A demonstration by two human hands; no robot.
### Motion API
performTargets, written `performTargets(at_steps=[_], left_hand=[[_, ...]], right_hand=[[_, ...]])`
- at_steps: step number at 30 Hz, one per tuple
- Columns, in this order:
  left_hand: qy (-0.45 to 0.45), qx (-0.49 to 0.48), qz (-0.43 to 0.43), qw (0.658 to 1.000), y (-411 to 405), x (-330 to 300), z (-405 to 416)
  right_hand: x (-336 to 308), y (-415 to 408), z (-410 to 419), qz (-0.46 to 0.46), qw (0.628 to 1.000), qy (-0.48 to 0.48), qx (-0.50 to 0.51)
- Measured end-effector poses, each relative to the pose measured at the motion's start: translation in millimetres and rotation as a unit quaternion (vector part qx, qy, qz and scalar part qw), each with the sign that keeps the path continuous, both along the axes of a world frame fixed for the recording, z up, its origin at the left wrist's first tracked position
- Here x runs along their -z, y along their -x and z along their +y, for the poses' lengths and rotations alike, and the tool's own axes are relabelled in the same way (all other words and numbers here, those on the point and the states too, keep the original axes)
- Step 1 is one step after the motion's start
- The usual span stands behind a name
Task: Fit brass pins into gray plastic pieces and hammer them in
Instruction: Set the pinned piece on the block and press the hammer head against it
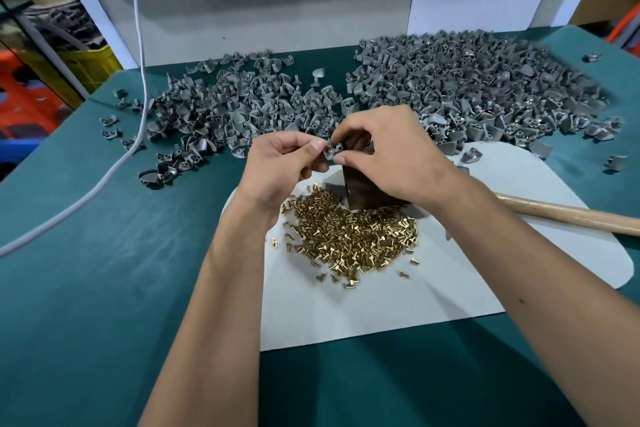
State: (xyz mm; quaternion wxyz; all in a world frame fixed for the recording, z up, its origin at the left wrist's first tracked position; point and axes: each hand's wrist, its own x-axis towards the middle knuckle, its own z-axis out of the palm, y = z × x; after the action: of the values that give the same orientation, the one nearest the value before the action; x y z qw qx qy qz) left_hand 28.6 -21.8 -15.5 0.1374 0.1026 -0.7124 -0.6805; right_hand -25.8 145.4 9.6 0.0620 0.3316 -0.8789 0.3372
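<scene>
My left hand (pixel 284 163) and my right hand (pixel 388 156) meet above the table's middle, both pinching one small gray plastic piece (pixel 333 150) with a brass pin showing in it. Below them a heap of brass pins (pixel 349 232) lies on a white sheet (pixel 433 288). A dark metal block (pixel 363 189) stands upright behind the pins, partly hidden by my right hand. A wooden hammer handle (pixel 568 213) lies at the right; its head is hidden behind my right forearm. Gray plastic pieces fill two piles, one at the back left (pixel 242 104) and one at the back right (pixel 478 87).
A green mat (pixel 104 270) covers the table. A white cable (pixel 104 180) runs from the top across the left side. Loose gray pieces (pixel 110 132) lie scattered at the left and far right. A white panel (pixel 277 10) closes off the back.
</scene>
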Motion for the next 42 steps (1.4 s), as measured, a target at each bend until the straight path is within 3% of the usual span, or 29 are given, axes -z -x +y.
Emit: performTargets(at_steps=[2, 5, 10, 13, 15, 19, 24, 30, 34, 42], left_hand=[[0.100, -0.077, 0.044, 0.991, 3.2, 4.8, 0.9], [0.303, -0.192, 0.034, 0.933, 3.4, 11.5, -7.2], [0.386, -0.134, -0.044, 0.912, 4.3, 21.4, -16.9], [0.386, -0.112, -0.052, 0.914, 4.1, 24.4, -15.9], [0.373, -0.123, -0.055, 0.918, 4.0, 24.7, -19.1], [0.365, -0.114, -0.064, 0.922, 4.4, 22.7, -22.0], [0.394, -0.118, -0.040, 0.911, -0.1, 17.4, -32.5], [0.286, -0.201, -0.031, 0.936, 0.5, 17.5, -47.4], [0.218, -0.226, -0.017, 0.949, 0.4, 16.8, -45.7], [0.083, -0.222, -0.109, 0.965, 1.1, 13.8, -48.3]], right_hand=[[0.0, 2.7, 0.4, -0.004, 1.000, -0.007, 0.007], [-2.2, 7.5, 3.8, -0.016, 0.999, -0.015, 0.029], [-12.2, 21.1, 9.7, -0.015, 0.993, -0.033, 0.115], [-15.5, 26.7, 15.4, 0.007, 0.974, -0.031, 0.226], [-16.3, 18.9, 12.2, 0.035, 0.971, -0.027, 0.234], [-17.3, -15.2, -11.3, 0.031, 0.994, -0.069, 0.077], [-8.7, -53.8, -42.5, 0.023, 0.984, -0.163, -0.075], [11.0, -71.2, -62.4, 0.038, 0.969, -0.211, -0.119], [13.2, -73.6, -66.4, -0.021, 0.973, -0.187, -0.130], [-1.9, -74.5, -61.8, -0.025, 0.955, -0.271, -0.118]])
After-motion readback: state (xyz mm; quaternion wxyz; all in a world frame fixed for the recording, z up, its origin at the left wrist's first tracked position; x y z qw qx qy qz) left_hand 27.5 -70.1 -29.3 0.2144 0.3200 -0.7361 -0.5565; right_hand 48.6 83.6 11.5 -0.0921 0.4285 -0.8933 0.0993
